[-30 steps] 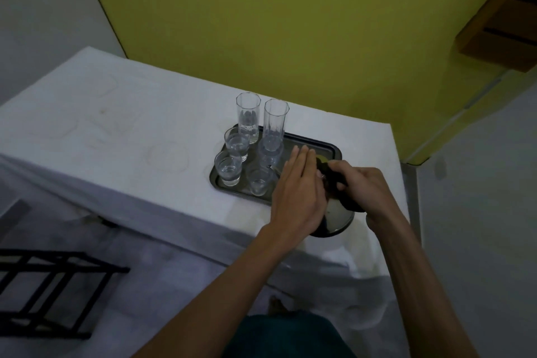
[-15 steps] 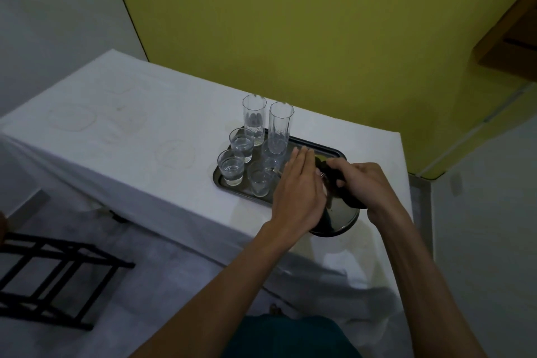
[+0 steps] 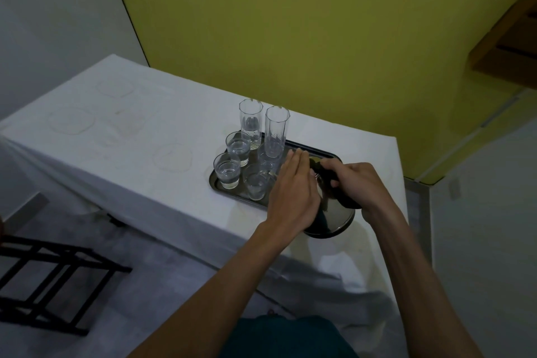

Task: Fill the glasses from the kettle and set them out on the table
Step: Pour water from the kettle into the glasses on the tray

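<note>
A person's right hand [image 3: 359, 184] closes its grip around the black handle of a shiny steel kettle [image 3: 334, 216], which sits at the near right corner of a white-clothed bench [image 3: 130, 136]. The left hand [image 3: 293, 192] lies flat and open-fingered over the kettle's top, grasping nothing. Just left, a dark tray [image 3: 305, 148] carries short glasses [image 3: 227, 170] holding water and two tall glasses [image 3: 276, 131] at its far edge.

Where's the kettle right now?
The kettle sits at the table's near right corner, just right of the tray of glasses, with the right hand gripping its handle and the left hand flat against it.
</note>
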Action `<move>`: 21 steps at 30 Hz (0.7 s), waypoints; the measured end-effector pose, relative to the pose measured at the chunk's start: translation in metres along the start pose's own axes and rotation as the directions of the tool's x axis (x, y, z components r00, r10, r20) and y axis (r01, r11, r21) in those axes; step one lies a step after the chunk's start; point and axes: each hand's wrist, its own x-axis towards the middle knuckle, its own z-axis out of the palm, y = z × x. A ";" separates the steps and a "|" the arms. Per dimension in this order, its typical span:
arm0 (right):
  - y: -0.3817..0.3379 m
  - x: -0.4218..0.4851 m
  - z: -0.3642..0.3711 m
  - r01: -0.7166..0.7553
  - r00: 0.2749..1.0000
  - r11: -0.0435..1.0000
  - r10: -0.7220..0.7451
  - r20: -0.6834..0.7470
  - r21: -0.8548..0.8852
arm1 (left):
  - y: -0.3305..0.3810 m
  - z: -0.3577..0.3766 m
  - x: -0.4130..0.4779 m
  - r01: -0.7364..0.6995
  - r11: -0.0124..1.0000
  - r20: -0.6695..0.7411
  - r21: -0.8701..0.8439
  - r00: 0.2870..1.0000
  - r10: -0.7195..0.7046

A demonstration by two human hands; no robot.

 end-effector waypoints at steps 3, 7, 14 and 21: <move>0.000 0.002 -0.001 0.000 1.000 1.000 0.000 0.004 -0.015 | 0.001 0.001 0.001 0.005 1.000 -0.004 -0.011 1.000 -0.005; -0.002 0.006 -0.002 0.002 1.000 1.000 -0.002 0.016 -0.025 | 0.001 0.001 0.003 0.012 1.000 -0.002 -0.016 1.000 -0.012; -0.002 0.009 -0.002 0.009 1.000 0.999 -0.008 0.024 -0.032 | 0.001 0.004 0.003 0.016 1.000 -0.018 -0.018 1.000 -0.016; -0.003 0.011 -0.001 0.017 0.999 0.999 -0.016 0.041 -0.034 | 0.000 0.004 0.004 0.026 0.999 -0.022 -0.024 0.999 -0.027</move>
